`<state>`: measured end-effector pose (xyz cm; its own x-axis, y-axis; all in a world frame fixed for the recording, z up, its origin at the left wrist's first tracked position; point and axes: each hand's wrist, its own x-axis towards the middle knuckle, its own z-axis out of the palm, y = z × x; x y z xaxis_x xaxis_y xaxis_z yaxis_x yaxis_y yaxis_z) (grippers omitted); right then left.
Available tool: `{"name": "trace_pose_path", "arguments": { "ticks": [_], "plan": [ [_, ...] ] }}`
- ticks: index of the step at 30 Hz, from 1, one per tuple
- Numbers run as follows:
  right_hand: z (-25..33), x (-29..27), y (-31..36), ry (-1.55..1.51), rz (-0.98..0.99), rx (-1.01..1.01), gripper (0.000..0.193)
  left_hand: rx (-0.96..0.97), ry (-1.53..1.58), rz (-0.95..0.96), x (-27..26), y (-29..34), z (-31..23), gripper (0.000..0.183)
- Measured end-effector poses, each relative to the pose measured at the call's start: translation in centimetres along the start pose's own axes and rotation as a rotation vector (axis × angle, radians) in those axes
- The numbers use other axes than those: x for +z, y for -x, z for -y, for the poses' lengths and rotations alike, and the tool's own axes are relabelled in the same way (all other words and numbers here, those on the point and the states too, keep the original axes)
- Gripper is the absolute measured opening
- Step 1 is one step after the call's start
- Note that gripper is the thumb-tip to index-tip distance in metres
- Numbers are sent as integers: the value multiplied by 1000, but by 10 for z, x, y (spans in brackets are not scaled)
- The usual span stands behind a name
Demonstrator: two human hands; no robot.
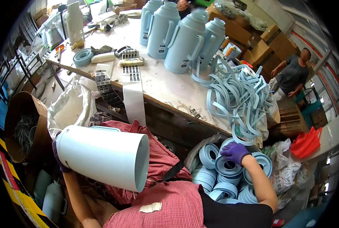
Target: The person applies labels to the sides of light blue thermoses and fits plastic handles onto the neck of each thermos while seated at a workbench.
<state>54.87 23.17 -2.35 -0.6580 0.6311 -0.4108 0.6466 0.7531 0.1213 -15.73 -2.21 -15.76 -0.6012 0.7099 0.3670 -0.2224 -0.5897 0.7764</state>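
Note:
My left hand point(59, 154), in a purple glove, grips the narrow end of a light blue thermos casing point(101, 157). The casing lies sideways over my lap, its wide open end facing right. Most of the left fingers are hidden behind it. To the right, my right hand point(235, 152), gloved in purple too, has its fingers curled over the rim of a light blue plastic ring point(222, 171). That ring sits on top of several stacked rings point(204, 178) beside the table; the fingertips are partly hidden.
Several assembled thermoses point(185, 46) stand on the worktable point(165, 89), near a tangled heap of light blue strips point(238, 91). Label sheets point(131, 74) hang over its front edge. A white sack point(72, 108) and a cardboard box point(21, 129) stand left. Another person point(294, 72) is at far right.

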Motion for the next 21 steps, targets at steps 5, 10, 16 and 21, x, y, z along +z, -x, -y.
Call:
{"name": "trace_pose_path", "arguments": {
  "ticks": [5, 10, 16, 21],
  "plan": [
    [-21, -7, -5, -233, 8, -76, 30, 50, 91, 67, -45, -3, 24, 48],
    [-18, -15, -27, -561, 258, -105, 28, 29, 152, 137, -81, 15, 21, 53],
    [-10, -11, -69, -851, 810, -66, 31, 116, -122, -86, -74, 53, -2, 54],
    [25, -45, -144, -1222, 173, -211, 34, 198, -815, -309, -70, 69, -14, 57]
  ]
}}
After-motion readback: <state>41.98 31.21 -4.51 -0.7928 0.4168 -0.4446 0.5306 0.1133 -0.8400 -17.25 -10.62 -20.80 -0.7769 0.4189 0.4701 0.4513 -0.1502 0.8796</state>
